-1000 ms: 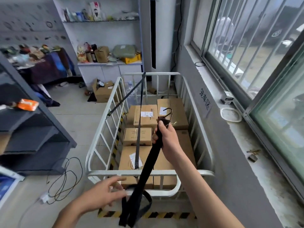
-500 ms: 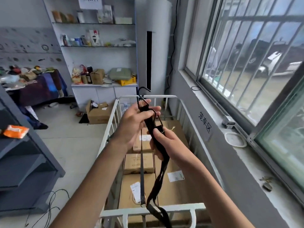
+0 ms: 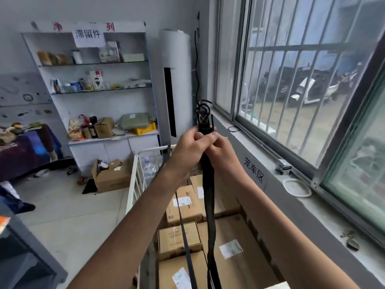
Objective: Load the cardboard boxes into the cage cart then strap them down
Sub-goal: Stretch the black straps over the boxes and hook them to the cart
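A wide black strap (image 3: 209,197) hangs from both my hands, raised high over the white cage cart (image 3: 135,182). My left hand (image 3: 190,149) and my right hand (image 3: 221,154) are closed together on the strap just below its black metal hook (image 3: 203,110), which sticks up above my fingers. Several cardboard boxes (image 3: 179,239) with white labels lie packed in the cart below. A second, thinner black strap (image 3: 185,236) runs across the tops of the boxes.
A grey wall with a window sill (image 3: 312,207) runs along the cart's right side. A white shelf unit (image 3: 100,86) and a tall white air conditioner (image 3: 175,86) stand behind. An open cardboard box (image 3: 110,176) sits on the floor. A dark rack (image 3: 25,253) stands at left.
Both hands rose higher with the strap and closed together just under the hook. The view tilted upward, so the cart sits lower in frame.
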